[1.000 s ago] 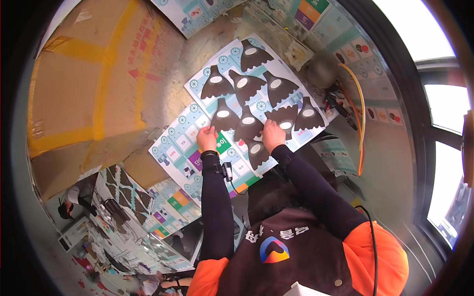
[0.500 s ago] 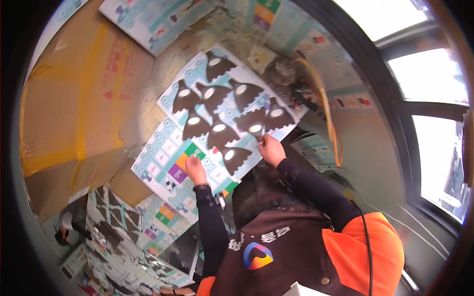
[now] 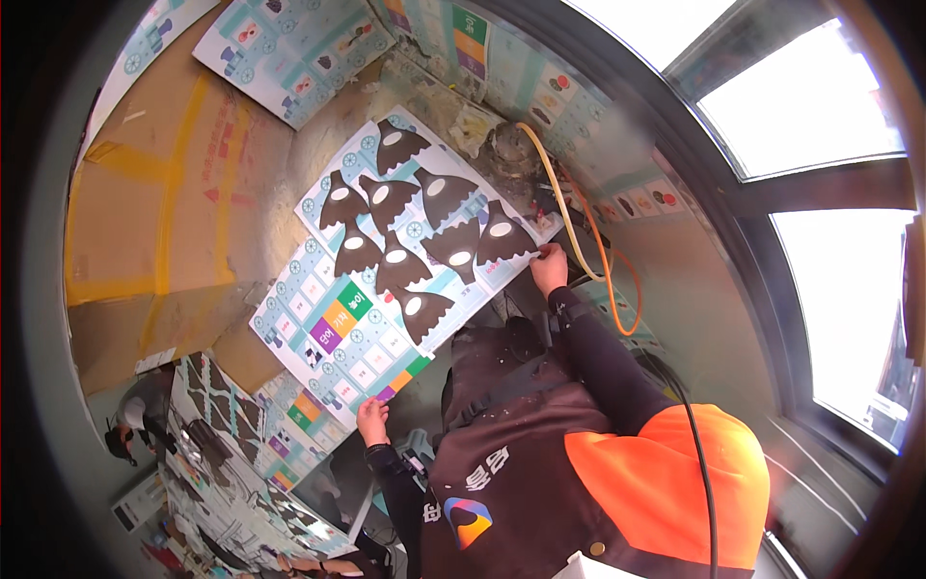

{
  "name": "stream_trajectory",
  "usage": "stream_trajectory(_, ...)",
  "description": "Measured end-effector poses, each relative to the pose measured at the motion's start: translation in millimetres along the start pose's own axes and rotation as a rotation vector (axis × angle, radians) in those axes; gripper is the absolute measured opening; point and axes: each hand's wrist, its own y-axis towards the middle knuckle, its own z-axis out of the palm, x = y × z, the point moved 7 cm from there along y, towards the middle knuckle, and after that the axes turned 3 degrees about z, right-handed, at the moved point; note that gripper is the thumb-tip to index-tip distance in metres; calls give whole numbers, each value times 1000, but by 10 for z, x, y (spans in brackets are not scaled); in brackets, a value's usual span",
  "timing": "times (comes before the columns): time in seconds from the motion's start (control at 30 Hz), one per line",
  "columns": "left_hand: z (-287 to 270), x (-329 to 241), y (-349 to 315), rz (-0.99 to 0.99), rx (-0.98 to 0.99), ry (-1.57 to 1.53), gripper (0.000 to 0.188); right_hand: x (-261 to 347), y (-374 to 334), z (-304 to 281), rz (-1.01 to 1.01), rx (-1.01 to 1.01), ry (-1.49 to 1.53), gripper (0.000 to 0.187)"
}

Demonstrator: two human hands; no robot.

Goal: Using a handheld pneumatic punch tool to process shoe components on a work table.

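A large printed sheet [image 3: 338, 372] with pale blue patterns and coloured blocks lies in front of me. Several dark brown bell-shaped pieces [image 3: 449, 200], each with a white oval and a wavy edge, rest on its upper part. At the near left edge, my left hand [image 3: 372, 422] is closed, its fingertips on the sheet's border. My right hand [image 3: 550, 270] pinches the sheet's right corner, beside the dark piece [image 3: 503, 234] farthest right. The undersides of both grips are hidden.
A big cardboard box [image 3: 145, 232] with yellow tape stands at left. More printed sheets [image 3: 289, 58] lean behind it. An orange hose [image 3: 639, 299] hangs at right near the windows [image 3: 820, 106]. Another person [image 3: 140, 420] is at the lower left by a cluttered table.
My left hand has moved from over the sheet down to its near edge. My right hand has shifted from a dark piece out to the sheet's right corner. The view has turned slightly.
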Motion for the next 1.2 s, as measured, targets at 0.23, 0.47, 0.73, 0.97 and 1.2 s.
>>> stream_trajectory(0.23, -37, 540, -645, -69, -40, -147, 23, -151, 8, 272, 317, 526, 633, 29)
stream_trajectory(0.47, -61, 1342, -1180, -177, -84, -270, 24, -83, -139, 323, 348, 772, 885, 31)
stream_trajectory(0.73, -24, 1772, -1298, -257, -43, -321, 27, -175, -139, 514, 328, 864, 850, 31)
stream_trajectory(0.97, -192, 1771, -1025, -208, 5, -234, 24, -257, -6, 488, 229, 802, 834, 24)
stream_trajectory(1.2, -494, 1912, -1077, -170, -61, -212, 23, -110, -154, 209, 118, 845, 815, 15)
